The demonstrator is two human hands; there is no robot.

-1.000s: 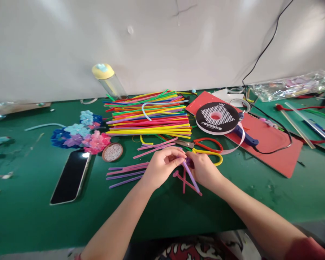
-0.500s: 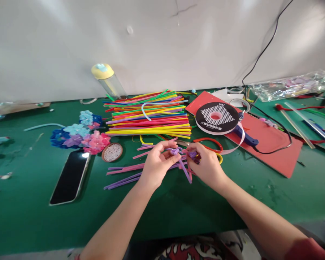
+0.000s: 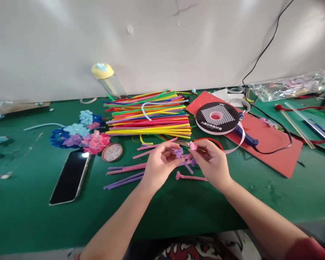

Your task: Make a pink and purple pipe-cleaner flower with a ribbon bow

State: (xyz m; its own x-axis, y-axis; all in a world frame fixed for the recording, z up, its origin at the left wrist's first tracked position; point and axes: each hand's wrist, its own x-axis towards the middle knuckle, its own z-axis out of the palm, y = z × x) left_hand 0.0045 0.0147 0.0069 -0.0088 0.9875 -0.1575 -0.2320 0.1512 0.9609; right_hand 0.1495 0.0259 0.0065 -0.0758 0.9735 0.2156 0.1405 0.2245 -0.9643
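Observation:
My left hand (image 3: 159, 164) is closed in a pinch on a purple pipe cleaner (image 3: 179, 153) with a curled end, held just above the green table (image 3: 29, 213). My right hand (image 3: 211, 162) is closed too, pinching a pink pipe cleaner (image 3: 193, 146) with a looped tip. The two hands meet at the middle of the table. A loose pink pipe cleaner (image 3: 190, 177) with a looped end lies on the table under them. More pink and purple pieces (image 3: 124, 173) lie to the left of my left hand.
A big pile of coloured pipe cleaners (image 3: 150, 117) lies behind the hands. Finished flowers (image 3: 81, 133), a small round tin (image 3: 112, 152) and a phone (image 3: 70, 176) are at the left. A ribbon spool (image 3: 217, 117) sits on a red mat (image 3: 273, 151); scissors (image 3: 206, 142) lie beside it.
Both hands have lifted slightly and moved away from me. The right hand now pinches a pink looped piece. One pink piece lies alone on the table below the hands.

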